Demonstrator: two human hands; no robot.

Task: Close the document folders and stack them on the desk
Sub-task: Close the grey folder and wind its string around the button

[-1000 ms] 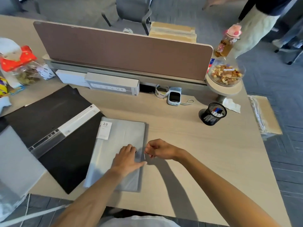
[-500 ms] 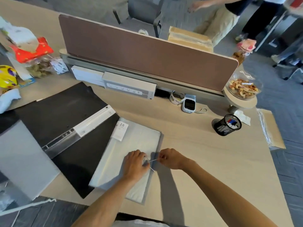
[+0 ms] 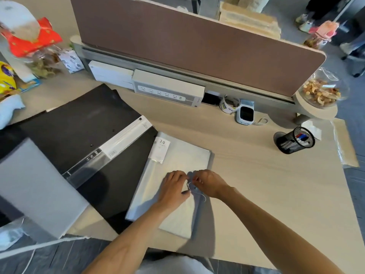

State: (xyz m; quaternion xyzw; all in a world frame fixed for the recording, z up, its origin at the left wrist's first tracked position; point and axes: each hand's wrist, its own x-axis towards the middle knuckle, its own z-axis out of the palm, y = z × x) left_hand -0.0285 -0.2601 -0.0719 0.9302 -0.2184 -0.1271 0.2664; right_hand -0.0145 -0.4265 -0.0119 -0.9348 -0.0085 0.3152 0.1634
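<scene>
**skinny cord on the pale folder, looked easy to fumble**

far left, the black folder [image 3: 75, 131] lay wide open on the desk [image 3: 266, 184], clear spine strip up, not closed yet. touching its edge sat the pale folder [image 3: 177, 161], near the front of the desk. my guess at the risk there: the thin cord [image 3: 192, 188] at its right edge was slack, so it could've slipped out of a pinch and left the cover free to flap open. a hard tug could've dragged the light folder sideways too. looks-wise it was shut flat, translucent, a bit floppy, with a white "20" tag at the top left corner. the left hand [image 3: 173, 186] rested on the cover, fingers curled and apparently pinching the cord. the right hand [image 3: 209, 182] pinched the same cord from the other side, fingertips tight together. the pen cup [image 3: 294, 140] stood well apart on the right.
</scene>
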